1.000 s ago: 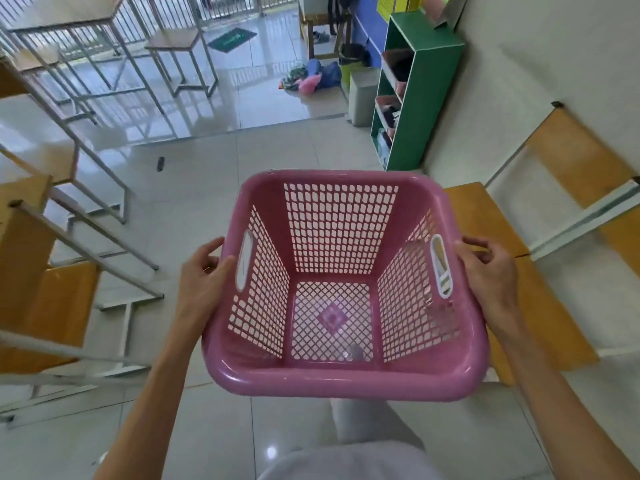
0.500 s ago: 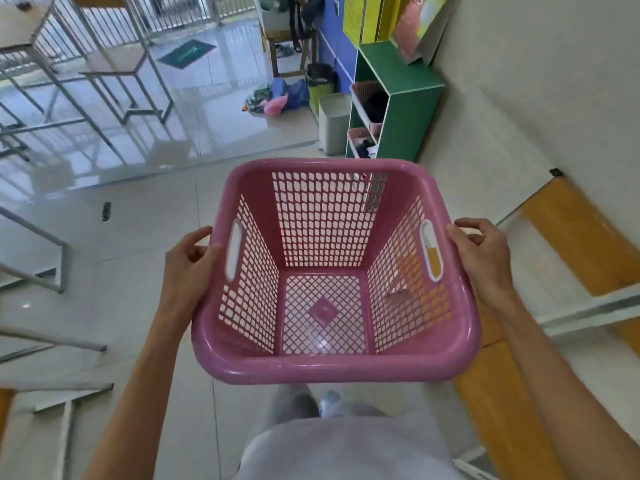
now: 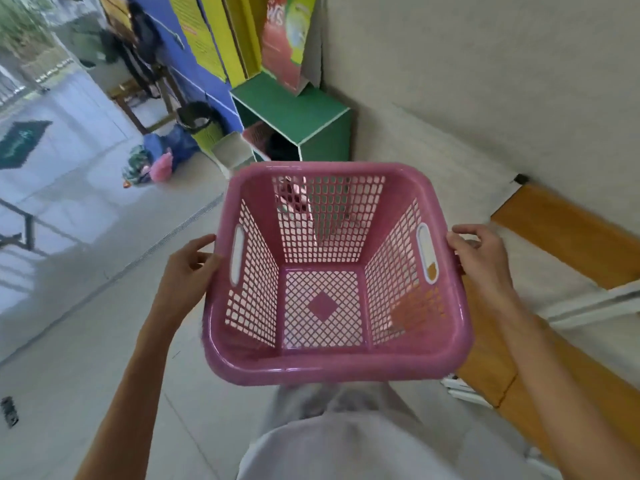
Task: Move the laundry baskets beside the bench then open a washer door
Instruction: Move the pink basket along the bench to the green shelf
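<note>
You carry the pink basket (image 3: 332, 271) in the air, just left of the bench (image 3: 554, 237), your left hand (image 3: 188, 271) and right hand (image 3: 479, 261) each clasped on a side rim. It looks empty, light and stiff, so the rims beside the handle slots should give a sure hold.

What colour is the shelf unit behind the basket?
Green shelf unit, clearest in the head view.

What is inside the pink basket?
Nothing. The pink basket is empty, held by the left hand and right hand. Through its holes you see floor and bench.
</note>
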Motion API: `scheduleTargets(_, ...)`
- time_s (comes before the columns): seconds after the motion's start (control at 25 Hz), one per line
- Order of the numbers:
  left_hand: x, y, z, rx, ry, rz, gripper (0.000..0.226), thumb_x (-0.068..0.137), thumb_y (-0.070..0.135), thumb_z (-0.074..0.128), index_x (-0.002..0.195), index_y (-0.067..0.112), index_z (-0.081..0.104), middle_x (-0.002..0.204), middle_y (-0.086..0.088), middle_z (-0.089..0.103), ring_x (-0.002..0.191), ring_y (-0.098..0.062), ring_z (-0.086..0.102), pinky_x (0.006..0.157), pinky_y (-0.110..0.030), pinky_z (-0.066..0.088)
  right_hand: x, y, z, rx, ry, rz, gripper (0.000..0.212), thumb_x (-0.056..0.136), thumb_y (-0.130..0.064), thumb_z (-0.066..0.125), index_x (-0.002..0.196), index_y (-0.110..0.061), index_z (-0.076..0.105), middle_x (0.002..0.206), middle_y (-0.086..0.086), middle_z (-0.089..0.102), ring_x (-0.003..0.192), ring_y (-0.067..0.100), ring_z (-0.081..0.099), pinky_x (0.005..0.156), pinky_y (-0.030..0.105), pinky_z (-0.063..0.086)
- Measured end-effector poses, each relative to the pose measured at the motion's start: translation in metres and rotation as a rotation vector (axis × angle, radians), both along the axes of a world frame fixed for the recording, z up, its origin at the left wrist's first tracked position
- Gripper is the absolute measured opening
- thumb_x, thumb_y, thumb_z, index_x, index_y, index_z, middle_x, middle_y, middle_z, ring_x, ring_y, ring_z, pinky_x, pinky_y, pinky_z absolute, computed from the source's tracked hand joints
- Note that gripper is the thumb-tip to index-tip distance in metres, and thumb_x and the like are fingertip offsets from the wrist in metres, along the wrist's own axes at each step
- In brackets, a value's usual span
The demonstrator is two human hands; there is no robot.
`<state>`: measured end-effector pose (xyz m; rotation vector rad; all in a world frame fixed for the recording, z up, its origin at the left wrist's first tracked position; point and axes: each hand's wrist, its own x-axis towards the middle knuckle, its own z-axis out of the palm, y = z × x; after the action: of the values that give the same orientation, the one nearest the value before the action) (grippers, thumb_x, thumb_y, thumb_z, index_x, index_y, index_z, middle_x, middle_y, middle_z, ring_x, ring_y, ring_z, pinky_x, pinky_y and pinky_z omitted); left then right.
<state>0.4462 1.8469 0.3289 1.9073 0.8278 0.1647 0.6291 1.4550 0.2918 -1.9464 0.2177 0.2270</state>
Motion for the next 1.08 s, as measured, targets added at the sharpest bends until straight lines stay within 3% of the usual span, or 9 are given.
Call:
scheduleTargets(0.24, 0.206, 0.046, -0.02, 0.03, 0.158, -0.432, 0.042, 0.087, 0.031, 0.064, 0.128, 0.028, 0.059, 0.101, -0.007, 0.074, 0.087, -0.022, 0.071, 0.08, -0.043, 0.058, 0.047, 0.005, -0.037, 0.094, 0.175, -0.364, 0.017, 0.087, -0.023, 0.065, 0.104, -0.021, 0.063, 0.088, 0.01, 0.073, 0.068, 0.021, 0.07, 0.066, 0.039, 0.06)
scheduleTargets(0.32, 0.271, 0.042, -0.042, 0.054, 0.184, -0.556, 0.043, 0.081, 0.032, 0.061, 0.124, 0.032, 0.06, 0.105, -0.005, 0.072, 0.089, -0.018, 0.07, 0.077, -0.038, 0.057, 0.062, 0.003, -0.062, 0.087, 0.222, -0.448, 0.016, 0.089, -0.018, 0.064, 0.104, -0.02, 0.063, 0.084, 0.009, 0.073, 0.063, 0.019, 0.069, 0.065, 0.039, 0.059)
scheduleTargets(0.44, 0.358, 0.03, -0.095, 0.096, 0.217, -0.702, 0.041, 0.087, 0.022, 0.061, 0.129, 0.021, 0.058, 0.11, -0.002, 0.067, 0.091, -0.009, 0.066, 0.07, -0.026, 0.051, 0.091, 0.005, -0.116, 0.031, 0.337, -0.561, 0.032, 0.085, -0.018, 0.065, 0.116, -0.016, 0.059, 0.091, 0.013, 0.073, 0.067, 0.024, 0.069, 0.066, 0.043, 0.06)
scheduleTargets(0.52, 0.403, 0.027, -0.14, 0.106, 0.281, -0.784, 0.052, 0.087, 0.027, 0.06, 0.137, 0.019, 0.051, 0.113, 0.0, 0.067, 0.096, -0.014, 0.067, 0.074, -0.03, 0.054, 0.112, 0.014, -0.156, -0.05, 0.42, -0.596, 0.044, 0.074, -0.028, 0.064, 0.116, -0.02, 0.057, 0.093, 0.008, 0.075, 0.076, 0.026, 0.072, 0.075, 0.049, 0.06)
scheduleTargets(0.6, 0.432, 0.028, -0.183, 0.099, 0.361, -0.827, 0.062, 0.087, 0.031, 0.061, 0.144, 0.019, 0.042, 0.114, -0.001, 0.064, 0.097, -0.019, 0.066, 0.08, -0.036, 0.055, 0.128, 0.025, -0.193, -0.097, 0.48, -0.584, 0.048, 0.071, -0.028, 0.064, 0.118, -0.02, 0.055, 0.089, 0.002, 0.075, 0.079, 0.027, 0.073, 0.075, 0.047, 0.06)
scheduleTargets(0.68, 0.466, 0.03, -0.239, 0.121, 0.451, -0.867, 0.067, 0.085, 0.035, 0.061, 0.145, 0.016, 0.038, 0.115, -0.005, 0.062, 0.099, -0.025, 0.062, 0.085, -0.039, 0.053, 0.151, 0.042, -0.237, -0.135, 0.504, -0.577, 0.043, 0.077, -0.015, 0.065, 0.119, -0.02, 0.053, 0.088, 0.002, 0.074, 0.072, 0.024, 0.071, 0.063, 0.036, 0.058)
scheduleTargets(0.8, 0.504, 0.035, -0.325, 0.2, 0.551, -0.88, 0.048, 0.086, 0.022, 0.059, 0.131, 0.009, 0.048, 0.104, -0.009, 0.064, 0.092, -0.031, 0.063, 0.072, -0.036, 0.051, 0.183, 0.062, -0.306, -0.212, 0.503, -0.556, 0.044, 0.083, -0.011, 0.067, 0.123, -0.021, 0.053, 0.081, -0.004, 0.068, 0.063, 0.008, 0.063, 0.049, 0.019, 0.047)
scheduleTargets(0.96, 0.539, 0.038, -0.411, 0.243, 0.619, -0.817, 0.039, 0.083, 0.006, 0.056, 0.122, 0.01, 0.054, 0.103, -0.011, 0.066, 0.09, -0.034, 0.064, 0.085, -0.045, 0.056, 0.218, 0.074, -0.379, -0.323, 0.581, -0.556, 0.04, 0.087, -0.008, 0.063, 0.125, -0.01, 0.049, 0.088, 0.005, 0.064, 0.069, 0.021, 0.062, 0.057, 0.025, 0.047)
scheduleTargets(1.08, 0.555, 0.035, -0.458, 0.196, 0.637, -0.796, 0.041, 0.08, 0.007, 0.062, 0.12, 0.009, 0.055, 0.1, -0.006, 0.064, 0.077, -0.022, 0.062, 0.065, -0.031, 0.052, 0.242, 0.07, -0.429, -0.382, 0.671, -0.54, 0.019, 0.084, -0.003, 0.063, 0.102, -0.006, 0.056, 0.081, 0.002, 0.061, 0.065, 0.014, 0.062, 0.047, 0.019, 0.042)
